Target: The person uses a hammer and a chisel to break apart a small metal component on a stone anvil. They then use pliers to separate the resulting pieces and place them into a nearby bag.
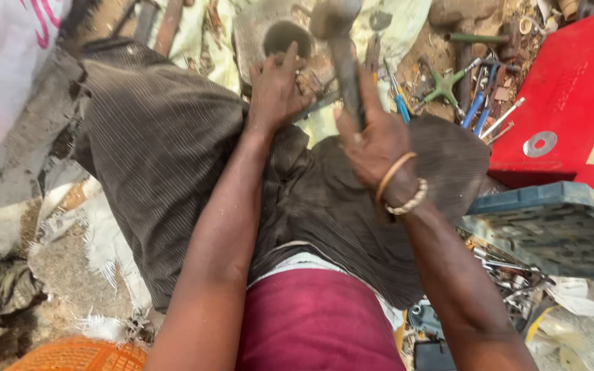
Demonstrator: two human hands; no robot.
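The hammer (337,48) in the right hand (374,141) is smeared by motion, its head blurred against the far edge, and the part of its handle inside the fist is hidden. Whatever the left hand (276,89) presses down is covered by its fingers and cannot be told. At far right the red case (572,103) is cut by the edge, and the small tools (510,275) near right are too tangled to tell apart
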